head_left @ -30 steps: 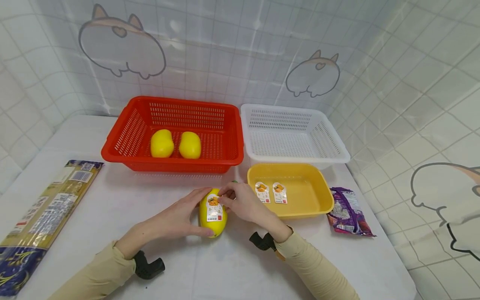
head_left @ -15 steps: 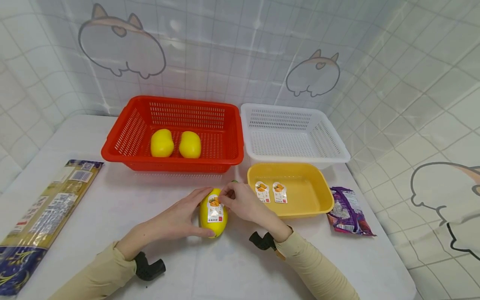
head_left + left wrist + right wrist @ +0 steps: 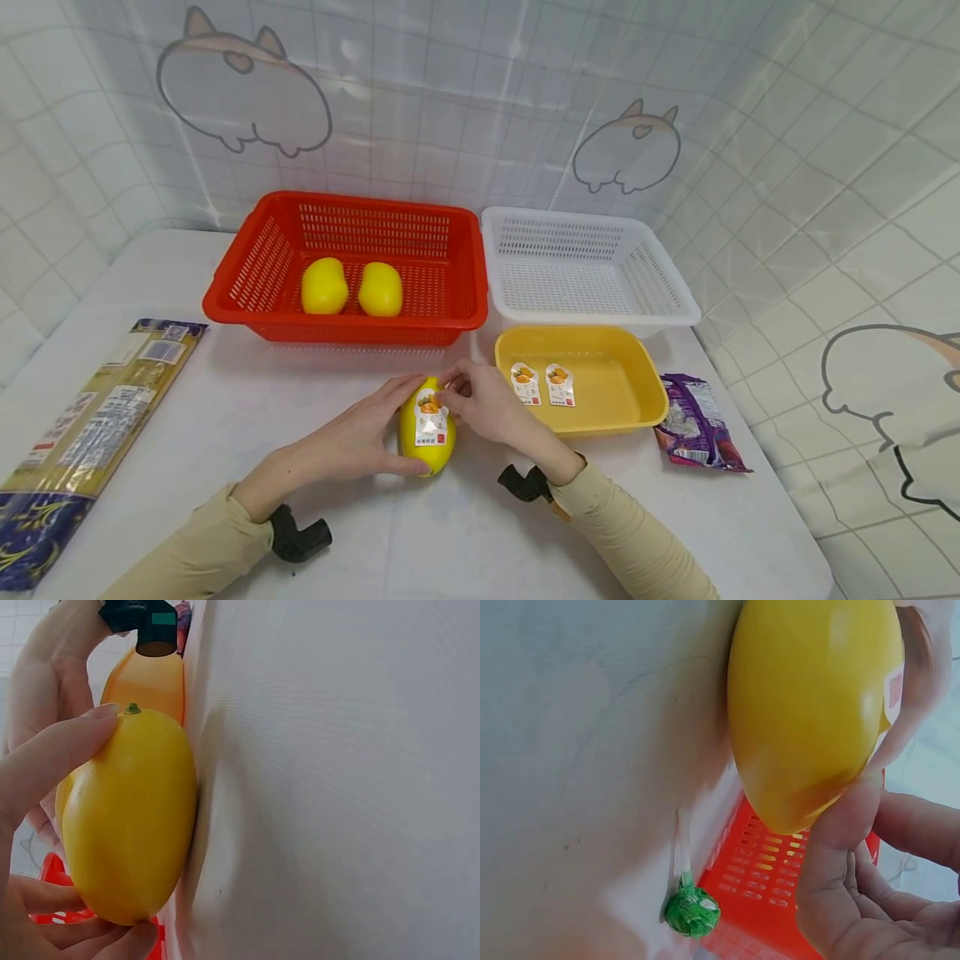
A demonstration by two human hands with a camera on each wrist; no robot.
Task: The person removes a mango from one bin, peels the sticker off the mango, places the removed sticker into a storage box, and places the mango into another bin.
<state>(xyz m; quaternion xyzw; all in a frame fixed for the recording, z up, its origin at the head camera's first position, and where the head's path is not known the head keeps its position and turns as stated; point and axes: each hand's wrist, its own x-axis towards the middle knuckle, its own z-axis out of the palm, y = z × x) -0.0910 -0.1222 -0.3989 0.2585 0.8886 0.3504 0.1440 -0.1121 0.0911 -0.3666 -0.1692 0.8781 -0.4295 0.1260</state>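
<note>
I see L hand (image 3: 360, 433) cupping mango (image 3: 426, 427) | R hand (image 3: 480, 408) pinching sticker (image 3: 431, 417) | mango looks smooth, slippery, firm, light; I'd grip mid-body sides.

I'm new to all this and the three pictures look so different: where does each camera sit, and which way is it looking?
Head: worn on the head, it looks forward and down at the table, red basket, yellow tray and mango; both forearms, left hand and right hand show.
Left wrist: low by the tabletop, it looks along the mango; left fingers show.
Right wrist: low on the other side, it looks at the mango, past a small green ball; right thumb shows.
Shared: all three see the mango; both wrist views also catch the red basket.
</note>
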